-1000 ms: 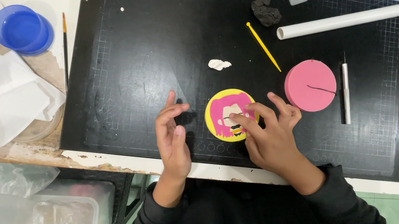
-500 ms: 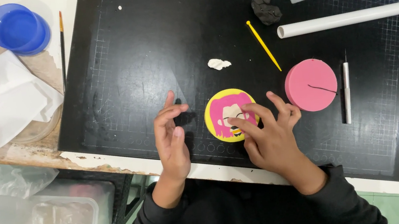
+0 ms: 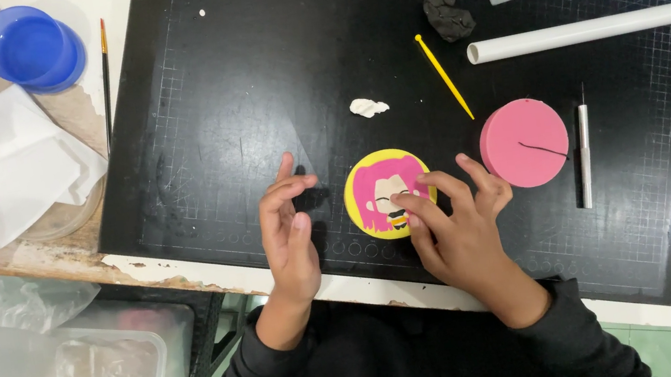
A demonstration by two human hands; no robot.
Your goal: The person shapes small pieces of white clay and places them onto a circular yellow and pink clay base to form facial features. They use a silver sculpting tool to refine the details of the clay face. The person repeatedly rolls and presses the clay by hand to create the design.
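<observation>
Yellow clay forms a round disc (image 3: 390, 194) on the black cutting mat (image 3: 250, 78), bearing a small face with pink hair. The right hand (image 3: 455, 228) rests over the disc's lower right edge, its index finger (image 3: 412, 204) pressed on the face near the mouth, the other fingers spread loosely on the mat. Half a second ago this fingertip lay a little higher on the face; it has since crept down towards the chin, while the disc itself has not moved. That suggests fine smoothing or pressing of a small detail rather than any shifting of the piece. The left hand (image 3: 289, 230) stands on its edge just left of the disc, apart from it, fingers curled narrowly with thumb near forefinger; whether it pinches a crumb of clay cannot be told. It has kept almost the same place. Nearby lie a white clay scrap (image 3: 368, 107), a yellow modelling stick (image 3: 444, 77), a pink clay round (image 3: 523, 143) with a dark thread across it, a needle tool (image 3: 583, 154), a white roller tube (image 3: 576, 33) and a grey clay lump (image 3: 448, 15).
</observation>
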